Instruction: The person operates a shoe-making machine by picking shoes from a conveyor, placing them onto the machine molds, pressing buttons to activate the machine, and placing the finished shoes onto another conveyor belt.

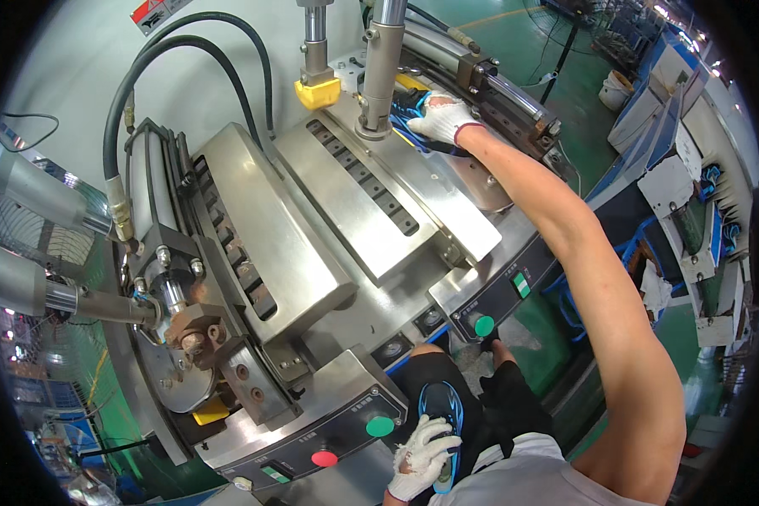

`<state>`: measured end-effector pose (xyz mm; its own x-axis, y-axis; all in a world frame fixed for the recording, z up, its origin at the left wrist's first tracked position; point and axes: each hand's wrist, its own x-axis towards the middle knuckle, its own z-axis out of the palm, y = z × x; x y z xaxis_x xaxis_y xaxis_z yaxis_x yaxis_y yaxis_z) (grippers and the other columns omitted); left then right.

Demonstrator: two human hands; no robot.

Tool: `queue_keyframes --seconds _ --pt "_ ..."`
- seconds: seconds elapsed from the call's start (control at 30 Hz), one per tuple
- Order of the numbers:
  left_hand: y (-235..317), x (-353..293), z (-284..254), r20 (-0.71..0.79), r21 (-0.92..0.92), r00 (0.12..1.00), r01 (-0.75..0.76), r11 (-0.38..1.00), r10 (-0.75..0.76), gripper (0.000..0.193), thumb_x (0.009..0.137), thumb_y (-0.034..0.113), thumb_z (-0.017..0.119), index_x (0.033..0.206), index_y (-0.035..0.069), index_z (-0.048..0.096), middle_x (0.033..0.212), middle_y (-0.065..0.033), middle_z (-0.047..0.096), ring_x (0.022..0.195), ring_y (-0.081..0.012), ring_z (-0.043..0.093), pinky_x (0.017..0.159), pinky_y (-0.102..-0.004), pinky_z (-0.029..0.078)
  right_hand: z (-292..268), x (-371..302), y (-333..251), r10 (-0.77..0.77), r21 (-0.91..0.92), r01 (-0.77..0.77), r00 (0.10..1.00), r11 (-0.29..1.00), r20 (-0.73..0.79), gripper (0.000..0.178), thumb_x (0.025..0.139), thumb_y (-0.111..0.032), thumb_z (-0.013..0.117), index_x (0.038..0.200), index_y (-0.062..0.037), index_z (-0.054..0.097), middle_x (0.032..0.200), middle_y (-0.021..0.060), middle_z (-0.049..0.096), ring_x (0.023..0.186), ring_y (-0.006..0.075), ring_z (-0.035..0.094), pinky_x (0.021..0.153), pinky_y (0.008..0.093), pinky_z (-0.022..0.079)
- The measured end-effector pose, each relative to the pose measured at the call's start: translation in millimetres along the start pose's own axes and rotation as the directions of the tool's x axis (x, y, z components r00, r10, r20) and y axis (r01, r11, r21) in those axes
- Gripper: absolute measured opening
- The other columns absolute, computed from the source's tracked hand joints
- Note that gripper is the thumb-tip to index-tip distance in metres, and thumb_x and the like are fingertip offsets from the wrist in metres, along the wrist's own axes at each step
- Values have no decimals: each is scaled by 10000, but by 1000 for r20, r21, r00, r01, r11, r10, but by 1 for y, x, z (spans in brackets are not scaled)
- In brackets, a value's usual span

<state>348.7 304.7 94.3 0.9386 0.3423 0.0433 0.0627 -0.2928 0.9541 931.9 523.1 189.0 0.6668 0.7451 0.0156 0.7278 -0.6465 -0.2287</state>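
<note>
My right hand [449, 123], in a white knit glove, reaches far out to the machine's right-hand station. Its fingers are closed over a black and blue shoe [406, 108] that sits beside the metal press column [379, 93]. Part of that shoe is hidden under the glove. Down by my lap, my left hand [424, 455], also gloved, has its fingers bent over a second black and blue shoe [444, 406]. This shoe lies lengthwise along my thigh, toe pointing away from me. A yellow press pad [318, 93] hangs left of the column.
The steel machine has slotted covers [261, 228], hydraulic cylinders and black hoses [185, 42]. Green buttons [379, 427] and a red button [324, 458] line its front panel. A rack with shoes [708, 181] stands at right; a white bucket [616, 89] is farther back.
</note>
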Motion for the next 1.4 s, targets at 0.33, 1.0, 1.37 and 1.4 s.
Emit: queue_keyframes --seconds 0.33,1.0,1.37,1.4 --pt "-3 -8 3 -41 -19 999 -14 1000 13 359 829 13 743 1168 129 765 1299 -109 670 1321 -341 606 1246 -556 375 -25 -258 -30 -302 479 504 847 719 -438 698 918 -342 727 1457 55 530 1475 321 563 1400 434 553 1190 478 437" --pt "138 124 155 -30 0 946 -322 947 322 256 944 -76 620 1180 2 680 1251 -133 667 1145 -261 644 1045 -387 495 13 -685 94 -63 717 64 998 694 -28 1151 860 -416 844 1690 7 168 1734 261 202 1632 346 194 1321 430 196" --pt "291 154 331 415 -335 197 -875 351 888 674 747 69 871 1383 104 652 1490 -283 533 1373 -544 519 1150 -671 408 -102 -693 300 805 821 120 158 559 -571 685 920 -294 808 1466 -16 501 1232 119 686 1098 234 665 977 413 538" --pt "273 149 332 454 -326 251 -846 421 855 643 769 69 863 1376 104 655 1483 -276 544 1376 -534 521 1152 -654 418 -111 -689 343 743 742 -26 34 669 -669 610 921 -296 809 1409 -19 570 1143 94 738 999 200 703 897 396 574"
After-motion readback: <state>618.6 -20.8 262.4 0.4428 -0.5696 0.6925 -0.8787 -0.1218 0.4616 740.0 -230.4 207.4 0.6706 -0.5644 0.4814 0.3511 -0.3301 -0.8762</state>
